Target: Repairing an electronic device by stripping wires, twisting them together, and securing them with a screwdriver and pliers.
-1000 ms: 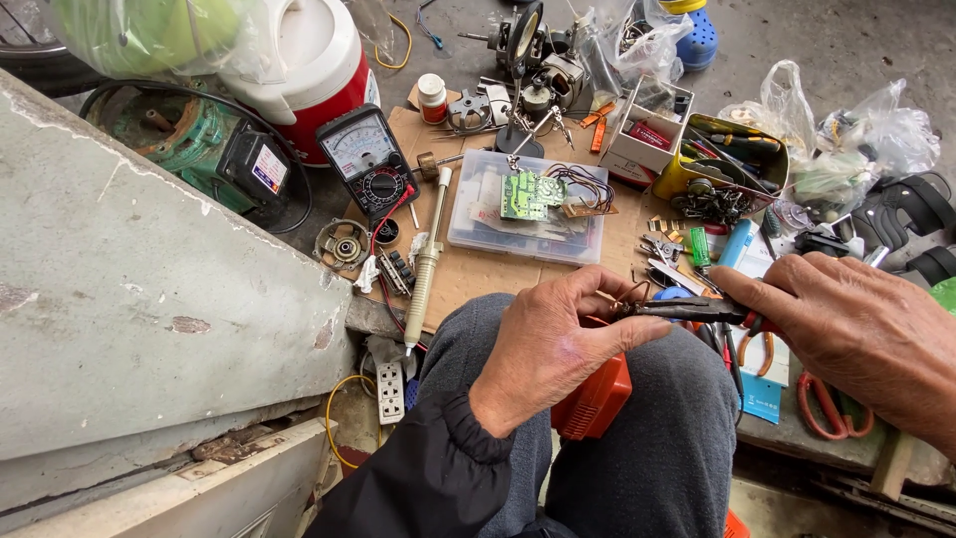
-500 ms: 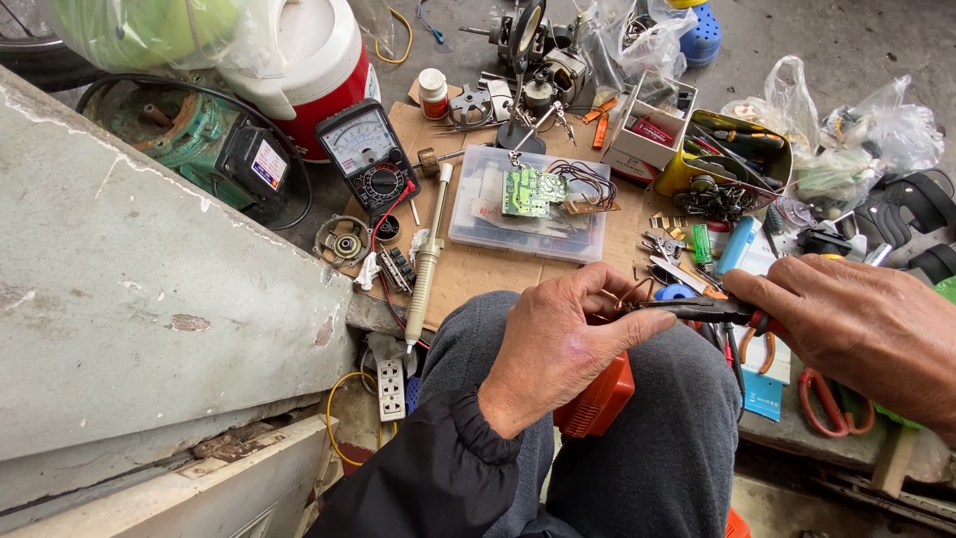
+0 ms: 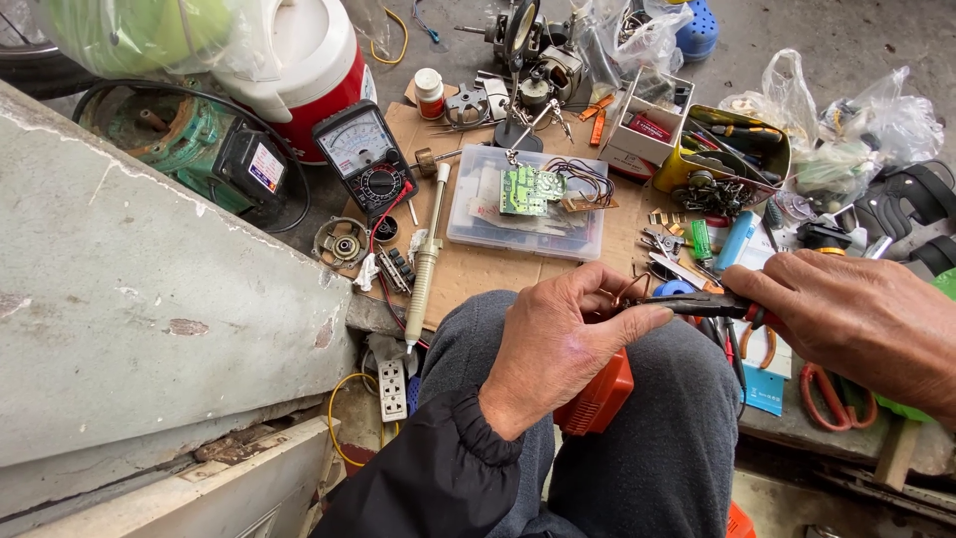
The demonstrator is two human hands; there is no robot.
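The thin copper wire (image 3: 625, 291) sits over your knee, between your two hands. Your left hand (image 3: 558, 344) pinches it with fingers closed on it, above the orange part (image 3: 597, 399) on your lap. Your right hand (image 3: 856, 324) is wrapped tight around the pliers (image 3: 697, 304), and their tip meets the wire. Hold the wire still, squeeze gently, and keep your fingertips away from the tip. The clear box (image 3: 528, 204) with the green board (image 3: 528, 189) lies further off.
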